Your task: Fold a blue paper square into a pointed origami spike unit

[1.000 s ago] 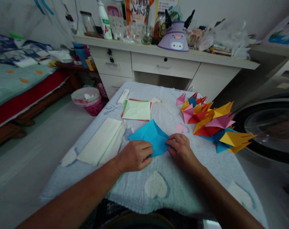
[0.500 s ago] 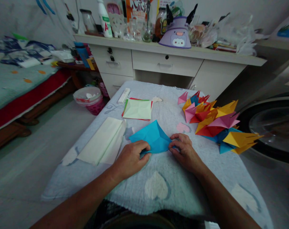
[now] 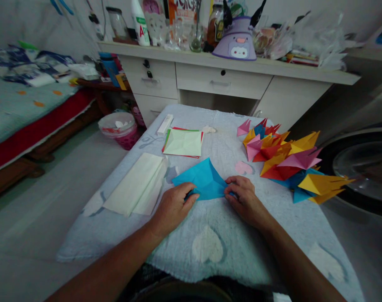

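A blue sheet of origami paper [image 3: 206, 180], creased and partly folded, lies in front of me on the cloth-covered table [image 3: 241, 251]. My left hand [image 3: 178, 205] pinches its near left edge between thumb and fingers. At the right corner, my right hand [image 3: 243, 195] grips the paper with bent fingers. Beyond the blue paper sits a stack of square paper sheets [image 3: 183, 142], pale green on top with red and green edges showing. A folded whitish paper or cloth [image 3: 132, 182] rests left of my left hand.
Several folded paper pieces [image 3: 283, 157] in yellow, red, pink and blue cluster at the table's right side. A small white box [image 3: 165, 124] lies at the back left. Behind stands a white desk [image 3: 222, 79]; a pink bin [image 3: 121, 130] is on the floor.
The blue paper's near edge between my hands now lies flatter and straighter. Both hands keep their hold with hardly any movement. The whole view has shifted slightly.
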The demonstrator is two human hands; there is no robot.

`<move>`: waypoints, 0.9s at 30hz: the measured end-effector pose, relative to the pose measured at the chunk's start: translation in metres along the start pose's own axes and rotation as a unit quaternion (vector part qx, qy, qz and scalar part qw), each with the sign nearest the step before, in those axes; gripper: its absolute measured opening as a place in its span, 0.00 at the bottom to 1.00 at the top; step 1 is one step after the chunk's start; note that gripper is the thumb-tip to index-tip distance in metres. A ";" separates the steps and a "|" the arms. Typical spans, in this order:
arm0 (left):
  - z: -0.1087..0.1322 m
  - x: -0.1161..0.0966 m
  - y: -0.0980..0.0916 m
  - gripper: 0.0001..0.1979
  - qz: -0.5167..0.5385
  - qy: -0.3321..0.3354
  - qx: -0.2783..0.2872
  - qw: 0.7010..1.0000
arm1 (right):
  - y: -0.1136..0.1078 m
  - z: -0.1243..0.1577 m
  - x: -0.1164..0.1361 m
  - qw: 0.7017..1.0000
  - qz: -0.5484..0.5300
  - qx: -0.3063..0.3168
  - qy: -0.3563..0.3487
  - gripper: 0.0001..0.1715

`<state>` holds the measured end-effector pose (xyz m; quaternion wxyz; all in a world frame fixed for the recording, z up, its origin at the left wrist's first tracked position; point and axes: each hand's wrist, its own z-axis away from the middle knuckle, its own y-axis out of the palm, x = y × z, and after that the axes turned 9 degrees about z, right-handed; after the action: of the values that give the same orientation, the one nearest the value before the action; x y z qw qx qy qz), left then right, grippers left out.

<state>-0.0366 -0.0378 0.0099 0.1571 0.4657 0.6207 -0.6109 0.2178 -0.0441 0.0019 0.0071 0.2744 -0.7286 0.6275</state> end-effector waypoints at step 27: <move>0.002 0.009 0.008 0.05 -0.087 0.123 0.057 0.987 | 0.014 0.000 0.005 0.996 0.051 -0.043 -0.056 0.11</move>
<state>-0.0361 -0.0376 -0.0018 -0.0010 0.4895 0.6377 -0.5948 0.2082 -0.0450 -0.0087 -0.0542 0.2713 -0.7673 0.5786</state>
